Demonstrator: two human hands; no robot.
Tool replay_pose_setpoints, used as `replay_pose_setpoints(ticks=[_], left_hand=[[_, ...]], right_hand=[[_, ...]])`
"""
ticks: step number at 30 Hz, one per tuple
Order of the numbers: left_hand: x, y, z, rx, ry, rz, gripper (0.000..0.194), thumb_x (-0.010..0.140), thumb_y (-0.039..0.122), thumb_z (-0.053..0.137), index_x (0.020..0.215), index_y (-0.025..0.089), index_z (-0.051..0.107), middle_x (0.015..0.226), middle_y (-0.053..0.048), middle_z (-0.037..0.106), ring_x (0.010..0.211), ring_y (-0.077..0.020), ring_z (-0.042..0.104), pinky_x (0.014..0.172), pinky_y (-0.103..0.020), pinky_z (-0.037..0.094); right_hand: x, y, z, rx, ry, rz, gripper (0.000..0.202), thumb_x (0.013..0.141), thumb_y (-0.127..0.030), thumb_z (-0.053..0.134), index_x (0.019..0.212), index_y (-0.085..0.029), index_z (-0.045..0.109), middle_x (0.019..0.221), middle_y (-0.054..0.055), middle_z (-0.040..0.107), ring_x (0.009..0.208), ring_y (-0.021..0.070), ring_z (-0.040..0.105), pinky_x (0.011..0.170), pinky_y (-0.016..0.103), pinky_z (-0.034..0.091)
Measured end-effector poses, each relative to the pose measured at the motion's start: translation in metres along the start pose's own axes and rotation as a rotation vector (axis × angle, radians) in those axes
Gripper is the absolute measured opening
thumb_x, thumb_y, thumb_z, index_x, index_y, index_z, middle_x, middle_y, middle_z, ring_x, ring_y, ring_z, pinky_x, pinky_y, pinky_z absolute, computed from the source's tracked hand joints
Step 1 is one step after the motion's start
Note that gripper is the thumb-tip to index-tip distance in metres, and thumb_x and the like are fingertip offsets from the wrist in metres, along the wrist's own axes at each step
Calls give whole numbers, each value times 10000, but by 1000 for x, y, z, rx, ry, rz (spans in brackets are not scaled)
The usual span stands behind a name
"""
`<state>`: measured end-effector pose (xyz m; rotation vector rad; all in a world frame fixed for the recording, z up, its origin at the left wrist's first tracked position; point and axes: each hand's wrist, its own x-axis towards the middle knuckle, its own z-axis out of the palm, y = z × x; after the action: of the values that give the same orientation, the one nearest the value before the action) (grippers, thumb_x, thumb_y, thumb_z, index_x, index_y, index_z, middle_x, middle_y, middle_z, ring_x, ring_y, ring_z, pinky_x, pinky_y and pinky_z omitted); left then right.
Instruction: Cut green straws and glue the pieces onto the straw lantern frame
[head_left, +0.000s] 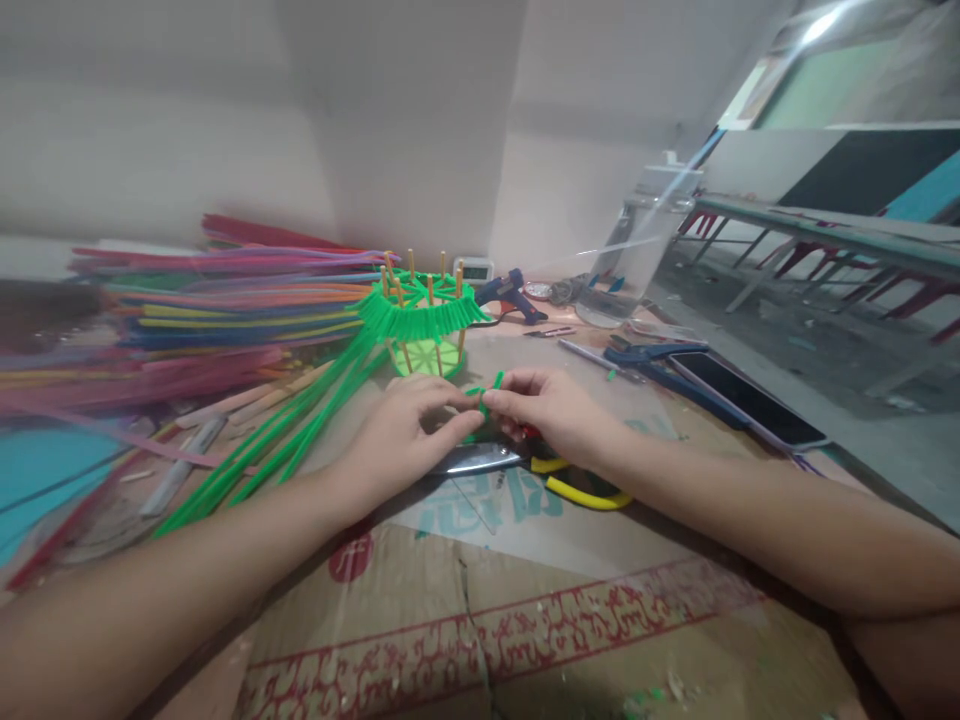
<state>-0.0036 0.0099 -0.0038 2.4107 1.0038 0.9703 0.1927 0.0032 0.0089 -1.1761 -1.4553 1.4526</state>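
Note:
Between my fingertips is a short bent piece of green pipe cleaner (pixel 474 396), pinched from both sides. My left hand (pixel 412 425) grips its left part, and my right hand (pixel 551 405) holds the right end, where a tip sticks up. Under my hands lies a pair of scissors with yellow handles (pixel 589 492); its metal blade shows below my fingers. Just behind my left hand stands a green pipe cleaner structure (pixel 420 315) with wooden sticks rising through it and a round light-green base. Long green pipe cleaners (pixel 300 425) lie to its left.
Bundles of coloured pipe cleaners (pixel 262 310) cover the left side. A glue gun (pixel 510 292) and small digital display (pixel 474 268) sit at the back. On the right are a clear water container (pixel 622 255), dark-blue pliers-like tool (pixel 675 378) and phone (pixel 750 398). Printed cardboard (pixel 405 610) lies in front.

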Motion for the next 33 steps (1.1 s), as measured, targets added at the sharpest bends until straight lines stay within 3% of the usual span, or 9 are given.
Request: replay_pose_setpoints(ticks=[9,14,20,33], left_hand=[[3,1,-1,-150,-58,-6,239,908,278,563,730,184,692,734,15,680,737,-130,621,710,-250,433],[5,1,-2,-156,-71,-20,239,902,290,561,733,177,688,738,11,687,724,-129,625,699,-243,438],[5,-2,0,-182,-111,24,247,913,293,537,766,184,703,728,6,685,705,-131,622,677,-246,445],[4,-2,1,-179,-145,-19,241,907,300,545,763,189,703,749,9,687,726,-130,615,702,-247,438]], right_hand=[[-1,-1,3,19,-31,62,94,811,-263,658,802,-170,649,558,-46,598,448,59,536,410,157,401],[0,3,2,-18,39,31,114,812,-282,667,784,-175,640,530,-47,585,435,70,532,401,166,397],[-1,5,2,-48,34,-39,174,779,-336,691,744,-174,637,547,-37,590,467,81,538,423,185,404],[-3,2,5,-70,27,14,137,784,-296,677,796,-160,692,557,-37,586,493,76,522,471,198,418]])
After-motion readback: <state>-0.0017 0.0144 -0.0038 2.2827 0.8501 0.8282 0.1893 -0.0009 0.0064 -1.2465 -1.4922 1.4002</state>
